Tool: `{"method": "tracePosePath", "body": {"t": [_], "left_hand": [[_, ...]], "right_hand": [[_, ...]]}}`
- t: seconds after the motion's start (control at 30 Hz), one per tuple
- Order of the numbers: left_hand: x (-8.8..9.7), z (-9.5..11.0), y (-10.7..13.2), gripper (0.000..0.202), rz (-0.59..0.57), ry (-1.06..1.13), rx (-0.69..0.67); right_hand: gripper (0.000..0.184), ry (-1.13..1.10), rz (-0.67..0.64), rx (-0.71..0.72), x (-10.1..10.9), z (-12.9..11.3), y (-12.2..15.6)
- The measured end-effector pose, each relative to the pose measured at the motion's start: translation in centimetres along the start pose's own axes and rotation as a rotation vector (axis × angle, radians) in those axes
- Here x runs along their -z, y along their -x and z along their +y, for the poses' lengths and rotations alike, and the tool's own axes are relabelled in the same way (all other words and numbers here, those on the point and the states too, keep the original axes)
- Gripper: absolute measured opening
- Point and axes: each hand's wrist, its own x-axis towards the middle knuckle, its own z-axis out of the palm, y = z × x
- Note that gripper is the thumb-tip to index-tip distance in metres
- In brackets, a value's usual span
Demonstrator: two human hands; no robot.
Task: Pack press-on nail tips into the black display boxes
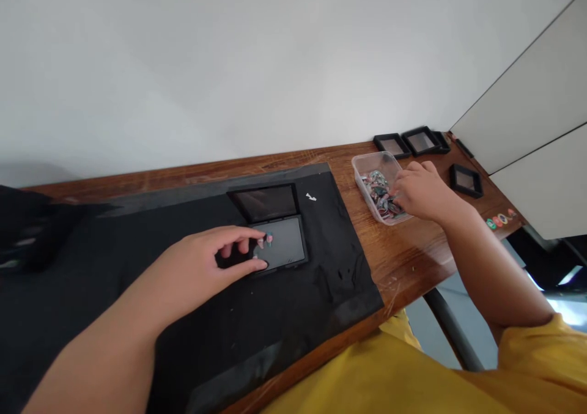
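My left hand (215, 261) rests on an open black display case (287, 246) lying on a black mat (316, 279), thumb and fingers spread around its left edge. A small pink and teal piece (269, 238) sits by my fingertips on the case's grey inside. The case's lid (266, 202) lies open behind it. My right hand (419, 191) reaches into a clear plastic tub (367, 163) of several small colourful pieces (378, 189); its fingers are curled among the pieces and their tips are hidden.
Three more black cases (391, 144) (419, 139) (465, 180) lie at the far end of the wooden table (403, 255). Small round coloured items (499, 220) sit near the table's right edge. A small white scrap (310, 197) lies on the mat.
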Motion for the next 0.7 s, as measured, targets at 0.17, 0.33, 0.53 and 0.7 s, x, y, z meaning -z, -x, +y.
{"method": "tracePosePath", "body": {"t": [0.17, 0.33, 0.53, 0.7], "left_hand": [[0.1, 0.1, 0.0, 0.061, 0.003, 0.028, 0.0], [0.1, -0.2, 0.1, 0.064, -0.008, 0.025, 0.006], [-0.1, -0.1, 0.1, 0.063, -0.001, 0.008, -0.011], [0.0, 0.0, 0.1, 0.061, 0.003, -0.005, 0.004]], "right_hand": [[0.024, -0.013, 0.003, -0.028, 0.4, 0.3, 0.0], [0.02, -0.129, 0.009, -0.033, 1.5, 1.4, 0.5], [0.015, -0.348, 0.035, -0.1, 2.0, 2.1, 1.2], [0.018, -0.46, 0.019, -0.073, 2.0, 2.4, 1.4]]}}
